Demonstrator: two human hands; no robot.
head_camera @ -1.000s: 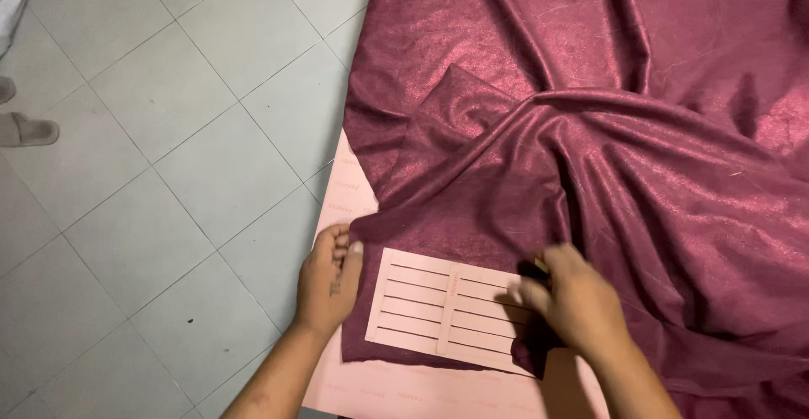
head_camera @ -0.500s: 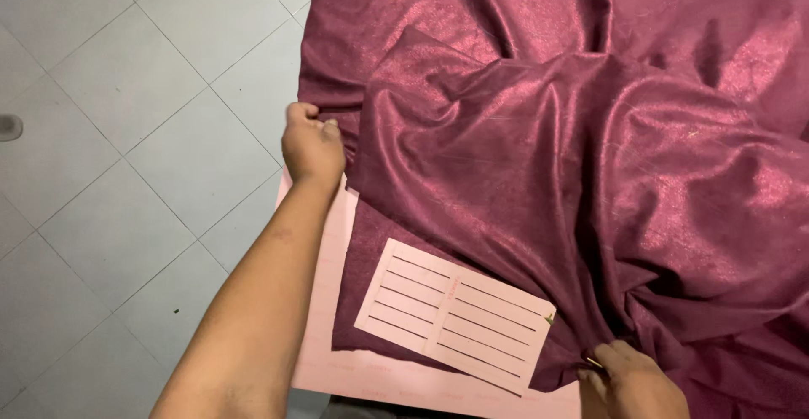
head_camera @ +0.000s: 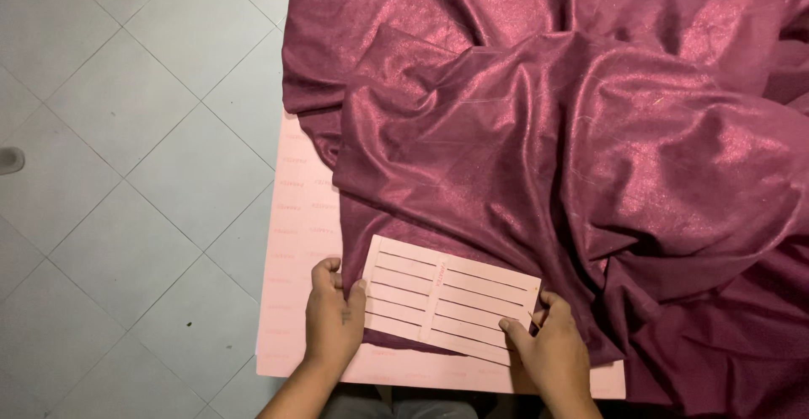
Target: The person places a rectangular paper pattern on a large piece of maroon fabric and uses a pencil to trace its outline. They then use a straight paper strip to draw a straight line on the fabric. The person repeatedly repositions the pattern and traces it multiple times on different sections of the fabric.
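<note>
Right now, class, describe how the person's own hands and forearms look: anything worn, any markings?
Both hands are bare, with no gloves, rings or watch visible. The left hand carries a small dark mark on its back. The right hand shows no marking. Both forearms are uncovered, with no sleeves in view.

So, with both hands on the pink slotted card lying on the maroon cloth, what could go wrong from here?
1. The maroon cloth lies in loose folds, so the slotted card could sit crooked or shift with the cloth.
2. The left hand and right hand hold only the card's ends; its middle might lift.
3. Much cloth hangs past the pink board and may drag sideways.
</note>
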